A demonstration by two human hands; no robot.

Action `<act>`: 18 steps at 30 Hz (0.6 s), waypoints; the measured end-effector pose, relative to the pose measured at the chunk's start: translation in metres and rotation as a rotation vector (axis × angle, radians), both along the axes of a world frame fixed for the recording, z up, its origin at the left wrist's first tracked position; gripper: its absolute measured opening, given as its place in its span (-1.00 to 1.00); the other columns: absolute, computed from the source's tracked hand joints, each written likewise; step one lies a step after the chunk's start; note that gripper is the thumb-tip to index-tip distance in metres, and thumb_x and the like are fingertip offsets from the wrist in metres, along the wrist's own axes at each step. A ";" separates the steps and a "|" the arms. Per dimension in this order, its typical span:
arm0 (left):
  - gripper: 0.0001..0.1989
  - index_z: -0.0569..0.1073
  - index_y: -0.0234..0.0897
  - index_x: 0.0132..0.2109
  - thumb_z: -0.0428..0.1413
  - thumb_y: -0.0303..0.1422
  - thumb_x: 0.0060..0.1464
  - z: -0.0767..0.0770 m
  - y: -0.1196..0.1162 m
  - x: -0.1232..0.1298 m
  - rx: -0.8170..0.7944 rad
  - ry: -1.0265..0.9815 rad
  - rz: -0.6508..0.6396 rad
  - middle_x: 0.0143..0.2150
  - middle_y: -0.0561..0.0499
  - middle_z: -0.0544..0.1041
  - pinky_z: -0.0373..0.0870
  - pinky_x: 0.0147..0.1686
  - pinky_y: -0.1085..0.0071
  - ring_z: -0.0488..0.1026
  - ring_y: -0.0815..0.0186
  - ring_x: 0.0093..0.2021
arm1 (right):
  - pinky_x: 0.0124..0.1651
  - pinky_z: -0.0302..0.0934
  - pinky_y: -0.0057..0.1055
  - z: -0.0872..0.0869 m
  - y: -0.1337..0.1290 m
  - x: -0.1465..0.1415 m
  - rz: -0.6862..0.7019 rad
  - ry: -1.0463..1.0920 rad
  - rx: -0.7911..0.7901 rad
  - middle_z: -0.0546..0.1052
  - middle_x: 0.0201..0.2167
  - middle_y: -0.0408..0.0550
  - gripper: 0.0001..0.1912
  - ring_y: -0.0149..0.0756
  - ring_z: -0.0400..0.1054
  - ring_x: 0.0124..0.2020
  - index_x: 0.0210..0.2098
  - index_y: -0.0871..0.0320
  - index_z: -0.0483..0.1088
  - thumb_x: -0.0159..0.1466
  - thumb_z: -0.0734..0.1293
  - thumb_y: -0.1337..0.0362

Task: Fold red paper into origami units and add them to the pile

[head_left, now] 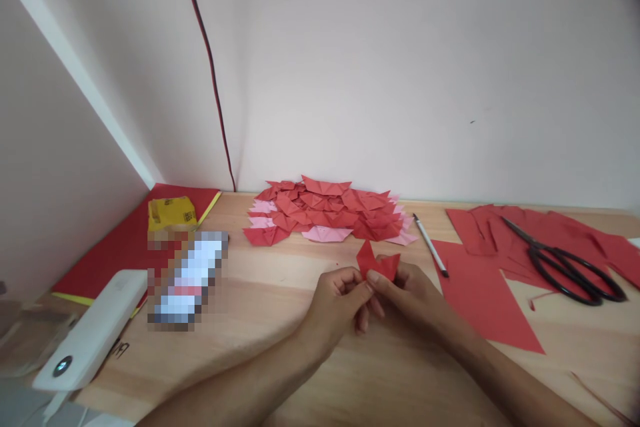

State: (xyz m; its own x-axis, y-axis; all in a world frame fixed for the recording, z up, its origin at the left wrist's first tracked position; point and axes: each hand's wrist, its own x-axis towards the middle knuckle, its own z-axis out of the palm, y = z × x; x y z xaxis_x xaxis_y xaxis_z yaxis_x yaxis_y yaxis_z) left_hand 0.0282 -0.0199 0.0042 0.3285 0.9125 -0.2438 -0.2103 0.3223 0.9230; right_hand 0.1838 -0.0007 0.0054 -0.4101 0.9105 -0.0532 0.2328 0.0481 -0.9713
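A small folded red paper piece [376, 267] with two pointed ends is held up above the wooden table. My left hand [345, 293] pinches its lower left part, thumb against the paper. From the right, my right hand [405, 287] grips the same piece with its thumb on the front; some of its fingers are hidden behind the paper. Just beyond the hands lies a pile of folded red and pink paper pieces [325, 203], overlapping in rows near the wall.
To the right are a white pen [431, 245], red paper sheets [485, 300] and black-handled scissors [565, 263]. At left lie a yellow packet [173, 213], a blurred phone [193, 280], a white power bank [93, 327] and dark red sheets [107, 247].
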 end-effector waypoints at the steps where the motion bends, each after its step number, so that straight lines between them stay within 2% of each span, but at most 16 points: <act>1: -0.76 0.29 -0.33 -0.48 0.12 -0.26 -0.02 0.000 0.000 0.000 -0.004 0.015 -0.029 -0.59 0.05 0.46 0.08 -0.76 0.58 0.20 0.53 -0.77 | -0.35 0.14 -0.42 0.001 -0.001 0.000 0.039 0.011 -0.013 0.43 -0.64 -0.11 -0.51 -0.35 0.31 -0.50 -0.61 0.16 0.28 0.30 0.18 -0.03; 4: -0.87 0.34 -0.34 -0.48 0.09 -0.35 -0.09 0.002 0.002 -0.001 -0.040 0.053 -0.127 -0.66 0.08 0.42 0.10 -0.77 0.57 0.19 0.52 -0.78 | -0.28 0.19 -0.39 0.003 -0.001 0.000 0.186 0.081 -0.068 0.49 -0.58 -0.06 -0.47 -0.31 0.37 -0.45 -0.60 0.16 0.34 0.34 0.11 -0.01; 6: -0.89 0.37 -0.36 -0.47 0.08 -0.38 -0.10 0.003 0.002 -0.003 -0.051 0.072 -0.151 -0.68 0.10 0.39 0.08 -0.77 0.58 0.17 0.53 -0.78 | -0.24 0.20 -0.38 0.003 -0.001 0.001 0.237 0.094 -0.061 0.51 -0.54 -0.06 -0.47 -0.31 0.38 -0.42 -0.59 0.16 0.37 0.34 0.11 -0.01; 8: -0.89 0.36 -0.35 -0.48 0.08 -0.38 -0.09 0.004 0.001 -0.004 -0.025 0.080 -0.130 -0.69 0.12 0.37 0.04 -0.76 0.59 0.15 0.55 -0.78 | -0.26 0.19 -0.40 0.002 0.000 0.001 0.214 0.057 -0.026 0.49 -0.54 -0.08 -0.48 -0.32 0.36 -0.43 -0.58 0.17 0.38 0.34 0.12 -0.01; 13: -0.85 0.33 -0.34 -0.49 0.08 -0.36 -0.03 0.000 -0.003 -0.002 0.051 0.052 -0.041 -0.67 0.14 0.34 0.02 -0.73 0.57 0.11 0.57 -0.76 | -0.44 0.09 -0.45 -0.005 0.000 0.001 0.038 -0.045 -0.011 0.37 -0.66 -0.16 -0.47 -0.40 0.22 -0.57 -0.64 0.16 0.30 0.31 0.14 -0.05; 18: -0.84 0.31 -0.32 -0.47 0.07 -0.35 -0.01 -0.004 -0.004 -0.002 0.074 0.083 -0.050 -0.63 0.13 0.37 0.08 -0.70 0.56 0.16 0.55 -0.73 | -0.33 0.16 -0.43 0.000 -0.001 -0.001 0.121 -0.066 -0.004 0.48 -0.57 -0.09 -0.47 -0.33 0.32 -0.47 -0.61 0.15 0.37 0.31 0.14 -0.05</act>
